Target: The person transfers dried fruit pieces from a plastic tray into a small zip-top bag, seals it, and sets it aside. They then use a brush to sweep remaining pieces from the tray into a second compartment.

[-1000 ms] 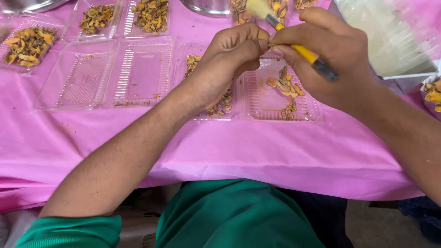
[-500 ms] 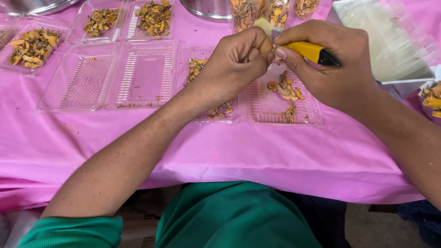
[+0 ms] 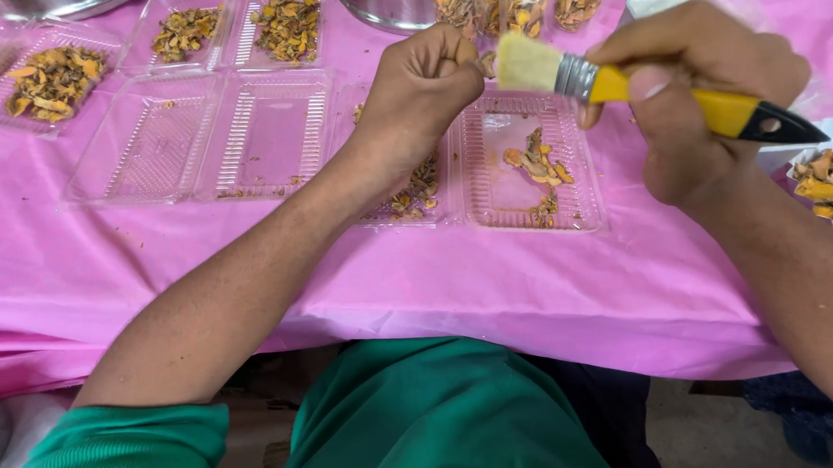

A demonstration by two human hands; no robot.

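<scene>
Gripping a brush (image 3: 606,81) by its yellow handle, the right hand (image 3: 701,109) holds the bristles beside the left hand (image 3: 419,84). That fist pinches something small, hidden, above an open tray (image 3: 579,213) on the pink cloth (image 3: 625,290).

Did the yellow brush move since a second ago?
Yes. The brush in the right hand now has its bristles pointing left at the closed left hand, above the open clear tray; earlier it tilted up toward the bags.
</scene>
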